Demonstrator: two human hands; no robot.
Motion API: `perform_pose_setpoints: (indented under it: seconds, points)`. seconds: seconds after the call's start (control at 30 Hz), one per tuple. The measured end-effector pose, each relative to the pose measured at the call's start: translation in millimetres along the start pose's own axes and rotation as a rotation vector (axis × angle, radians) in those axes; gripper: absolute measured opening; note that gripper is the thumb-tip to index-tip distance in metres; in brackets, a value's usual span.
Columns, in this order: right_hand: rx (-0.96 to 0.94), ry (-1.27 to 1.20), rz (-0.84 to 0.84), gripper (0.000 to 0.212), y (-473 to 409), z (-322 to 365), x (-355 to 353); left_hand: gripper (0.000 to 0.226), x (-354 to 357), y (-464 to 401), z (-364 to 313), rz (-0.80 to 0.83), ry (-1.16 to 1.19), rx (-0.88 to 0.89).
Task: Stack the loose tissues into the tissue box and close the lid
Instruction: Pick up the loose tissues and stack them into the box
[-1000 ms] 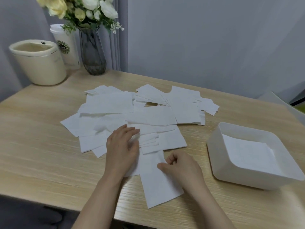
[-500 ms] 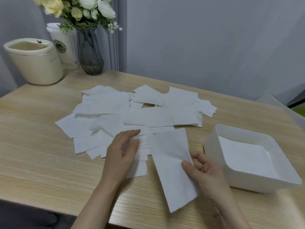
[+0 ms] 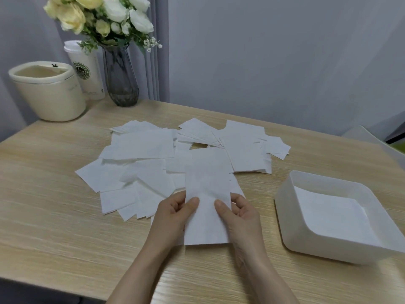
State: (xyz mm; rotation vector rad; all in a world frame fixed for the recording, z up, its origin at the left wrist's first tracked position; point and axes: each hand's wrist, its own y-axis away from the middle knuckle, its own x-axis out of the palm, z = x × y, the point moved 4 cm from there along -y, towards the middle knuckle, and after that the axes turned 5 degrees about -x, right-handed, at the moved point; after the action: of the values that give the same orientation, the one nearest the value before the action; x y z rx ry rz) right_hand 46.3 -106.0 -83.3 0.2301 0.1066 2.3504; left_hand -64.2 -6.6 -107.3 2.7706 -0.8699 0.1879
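Soft, even, dim-ish light, faint shadows, slight overall softness, and wide-angle bending at the edges.

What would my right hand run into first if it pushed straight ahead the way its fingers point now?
Likely the loose tissues spread ahead; the right hand pinches the held tissue, though height is unclear.

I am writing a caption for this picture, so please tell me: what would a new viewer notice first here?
First, the two hands, left hand and right hand, pinching one white tissue upright near the table's front edge. Behind it, a pile of loose tissues spreads over the middle of the wooden table. At the right stands an open white tissue box, with tissue inside.
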Motion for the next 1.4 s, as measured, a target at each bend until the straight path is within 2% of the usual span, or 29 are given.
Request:
perform_pose_setpoints:
  seconds: [0.13, 0.23, 0.33, 0.43, 0.67, 0.87, 0.93, 1.03, 1.17, 1.33, 1.4]
  points:
    - [-0.046, 0.104, -0.001, 0.011, -9, -1, -2, 0.02, -4, 0, 0, -0.079, 0.058, -0.03]
    - [-0.147, 0.397, -0.107, 0.017, -23, 1, -21, 0.022, -10, -2, -1, -0.161, 0.104, -0.026]
    - [-0.155, 0.833, -0.134, 0.042, -34, 5, -35, 0.025, -16, -2, -3, -0.231, 0.12, -0.018]
    - [-0.081, 1.029, -0.1, 0.058, -41, 7, -35, 0.025, -19, -2, -3, -0.28, 0.124, -0.012]
    - [-0.021, 0.933, -0.052, 0.033, -35, 2, -31, 0.024, -22, -1, -1, -0.303, 0.108, -0.027]
    - [-0.016, 0.887, 0.034, 0.055, -4, 4, -38, 0.024, -22, -1, -2, -0.311, 0.124, -0.013]
    - [0.023, 0.944, 0.075, 0.053, 3, 4, -41, 0.023, -22, 0, -2, -0.316, 0.129, -0.005]
    - [0.042, 1.163, 0.097, 0.077, 4, 6, -46, 0.024, -23, 0, -2, -0.331, 0.116, 0.001]
    - [-0.097, 1.269, 0.023, 0.062, -7, 18, -46, 0.026, -27, 0, -1, -0.372, 0.045, 0.01]
    - [-0.183, 1.199, 0.157, 0.056, -29, 14, -31, 0.029, -31, 2, -1, -0.403, 0.029, 0.001]
    - [-0.199, 1.193, 0.154, 0.054, -35, 11, -28, 0.03, -31, 3, -2, -0.405, 0.026, -0.001]
